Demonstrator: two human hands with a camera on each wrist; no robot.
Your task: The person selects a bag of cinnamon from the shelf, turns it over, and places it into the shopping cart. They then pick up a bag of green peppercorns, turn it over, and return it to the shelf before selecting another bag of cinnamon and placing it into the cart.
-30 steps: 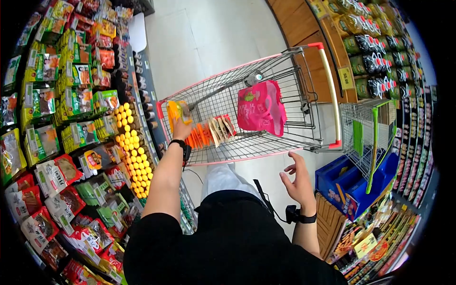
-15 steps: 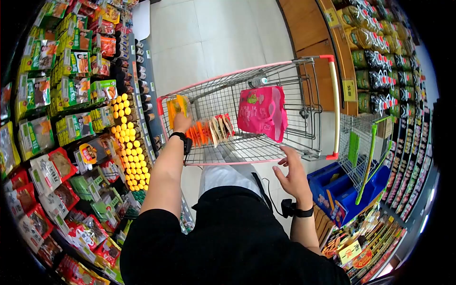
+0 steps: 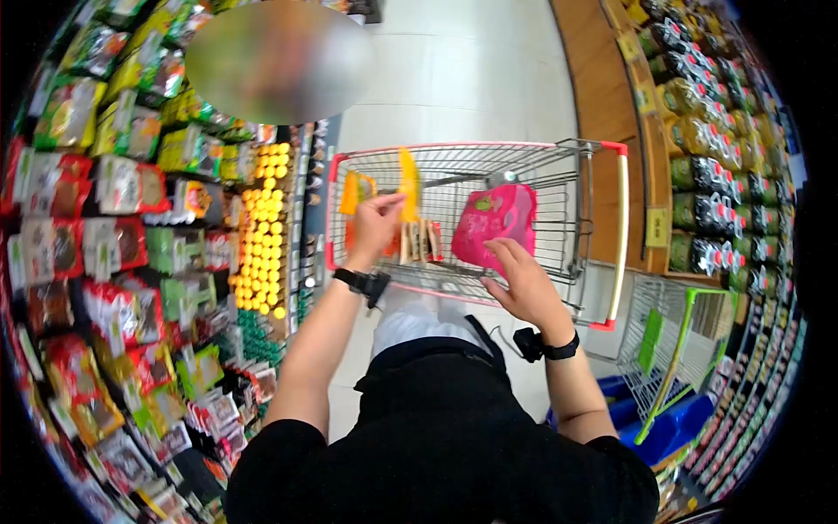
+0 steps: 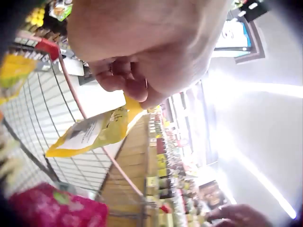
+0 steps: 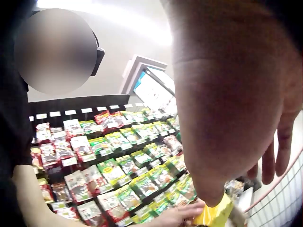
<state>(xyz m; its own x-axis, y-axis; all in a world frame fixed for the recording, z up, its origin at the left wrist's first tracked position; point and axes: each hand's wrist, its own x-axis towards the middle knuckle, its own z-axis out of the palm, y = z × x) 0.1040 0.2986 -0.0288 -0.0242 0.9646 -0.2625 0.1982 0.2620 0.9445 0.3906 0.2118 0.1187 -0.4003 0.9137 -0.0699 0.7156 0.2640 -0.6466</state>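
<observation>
Fingers of the left hand (image 3: 375,229): curled, pinching the flat yellow plastic packet near its end, above the cart
Yellow packet (image 3: 408,183): held over the far-left part of the basket, with a pale label panel facing the left wrist camera
Fingers of the right hand (image 3: 530,293): open, loosely bent and spread, holding nothing, above the near side of the cart beside the pink bag; whether they touch it cannot be told
Cart (image 3: 480,145): grey wire mesh with a pink rim, red corners and a cream bar handle (image 3: 621,236) on the right
Inside the cart, left: an orange-yellow packet (image 3: 356,190) in the far corner, and a row of beige packets with red edges (image 3: 419,242) standing near the close side
Inside the cart, right: a bright pink bag (image 3: 497,223) with a green print, and a clear bottle (image 3: 504,177) near its far edge
Left shelves: hanging rows of green, red and white food packets (image 3: 127,185), with yellow-capped jars (image 3: 262,231) nearer the cart
Right side: brown wooden shelving (image 3: 611,131) beside dark and yellow bottles with red handles (image 3: 698,170); below, a smaller wire cart with a green handle (image 3: 665,375) next to a blue container (image 3: 681,428)
</observation>
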